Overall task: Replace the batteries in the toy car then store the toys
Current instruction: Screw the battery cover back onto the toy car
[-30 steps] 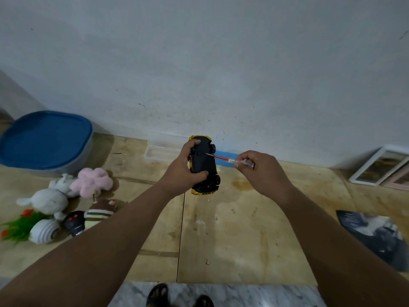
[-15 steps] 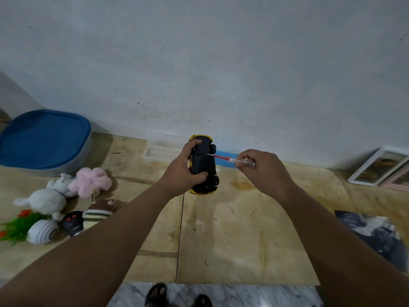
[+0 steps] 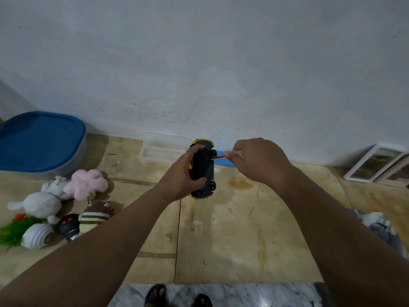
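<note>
The wooden table (image 3: pixel 232 240) is spread wide below, and everything is placed from the toy car (image 3: pixel 203 171) held above its far middle. Off to the car's left, against the wall, a blue-lidded storage bin (image 3: pixel 39 140) is waiting — judged the likely home for the toys. Below and left of the car a heap of soft toys (image 3: pixel 66 196) is scattered, a dark remote (image 3: pixel 69 227) among them. Just behind the car, a clear plastic case (image 3: pixel 163 147) is laid against the wall.

Now the car itself: it is turned belly-up, black underside to the camera, and is gripped by the left hand (image 3: pixel 181 173), thumb hooked over the far end and fingers curled round the near end. To the car's right, the right hand (image 3: pixel 259 160) is closed, its fingertips pinched on the clear handle of a small screwdriver (image 3: pixel 223 155) — the red shaft is aimed in at the underside, tip apparently seated at the battery cover screw.

For this step, the driver is best kept square to the screw and pressed in firmly while turned, so the head is not stripped. The car should be clamped steady, and the freed screw caught before it is lost on the table.
</note>
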